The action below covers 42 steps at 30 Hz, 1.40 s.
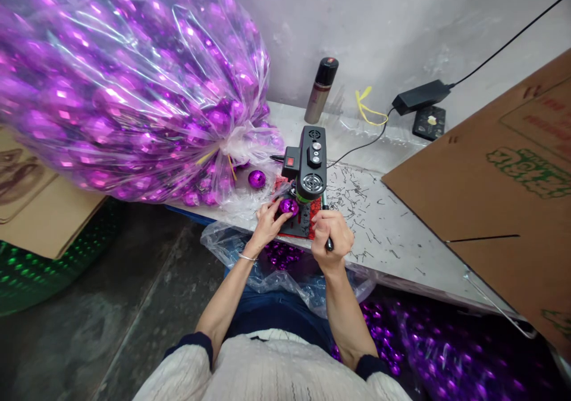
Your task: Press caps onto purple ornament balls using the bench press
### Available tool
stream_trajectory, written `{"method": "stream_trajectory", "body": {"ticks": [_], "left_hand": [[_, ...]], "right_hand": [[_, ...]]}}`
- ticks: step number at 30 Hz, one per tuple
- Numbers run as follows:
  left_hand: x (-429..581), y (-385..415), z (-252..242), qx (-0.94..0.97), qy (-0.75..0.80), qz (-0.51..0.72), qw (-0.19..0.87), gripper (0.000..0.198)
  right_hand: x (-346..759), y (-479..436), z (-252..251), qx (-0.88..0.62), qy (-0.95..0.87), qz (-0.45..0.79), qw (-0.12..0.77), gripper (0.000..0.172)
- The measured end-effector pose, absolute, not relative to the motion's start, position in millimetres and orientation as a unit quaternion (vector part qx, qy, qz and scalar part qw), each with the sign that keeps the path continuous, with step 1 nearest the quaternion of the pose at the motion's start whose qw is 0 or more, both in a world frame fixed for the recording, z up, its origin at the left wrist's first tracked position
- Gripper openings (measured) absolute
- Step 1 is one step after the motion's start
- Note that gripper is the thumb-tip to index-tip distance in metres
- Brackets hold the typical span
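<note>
Between the fingers and thumb of my left hand [268,225] is a shiny purple faceted ball [289,206], held under the head of a small black bench press-like machine [313,157]. My right hand [331,237] is wrapped around the black-gripped lever handle [329,245] at the machine's right side. The machine stands on a dark base plate [295,227] with red showing around it. A second purple ball [257,179] lies on the table to the left of the machine.
A large clear bag [147,91] of purple balls fills the upper left. Small dark pins [357,210] litter the tabletop. Behind stand a spray can [320,91] and a power adapter [422,96]. A cardboard box [499,181] leans at right; more purple balls [428,347] lie below the table.
</note>
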<state>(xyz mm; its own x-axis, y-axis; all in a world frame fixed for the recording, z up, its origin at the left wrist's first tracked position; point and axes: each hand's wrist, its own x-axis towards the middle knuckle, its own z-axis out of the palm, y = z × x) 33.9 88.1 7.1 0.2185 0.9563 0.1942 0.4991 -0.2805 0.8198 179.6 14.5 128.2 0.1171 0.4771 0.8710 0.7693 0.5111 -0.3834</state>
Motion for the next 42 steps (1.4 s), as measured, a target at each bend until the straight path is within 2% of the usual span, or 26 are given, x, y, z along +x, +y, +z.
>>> {"method": "stream_trajectory", "body": {"ticks": [6,11,16,34,42], "left_hand": [[50.5,80.9,16.8,0.76,0.463,0.364,0.275,0.058],[61.5,80.8,7.4,0.734,0.442,0.417,0.302,0.059],[58.2,80.9,1.4,0.723,0.443,0.42,0.324,0.059],[57.4,80.6,2.7,0.728,0.438,0.416,0.324,0.06],[58.1,80.2,1.2,0.723,0.44,0.426,0.321,0.06]], "right_hand": [[180.0,14.1,129.0,-0.477,-0.655,-0.134,0.57,0.022],[180.9,13.9,129.5,-0.473,-0.66,-0.125,0.57,0.021],[180.9,13.1,127.2,-0.471,-0.66,-0.131,0.57,0.02],[177.8,17.4,76.1,-0.459,-0.627,-0.133,0.615,0.017],[174.9,20.8,72.7,-0.452,-0.621,-0.144,0.624,0.022]]}}
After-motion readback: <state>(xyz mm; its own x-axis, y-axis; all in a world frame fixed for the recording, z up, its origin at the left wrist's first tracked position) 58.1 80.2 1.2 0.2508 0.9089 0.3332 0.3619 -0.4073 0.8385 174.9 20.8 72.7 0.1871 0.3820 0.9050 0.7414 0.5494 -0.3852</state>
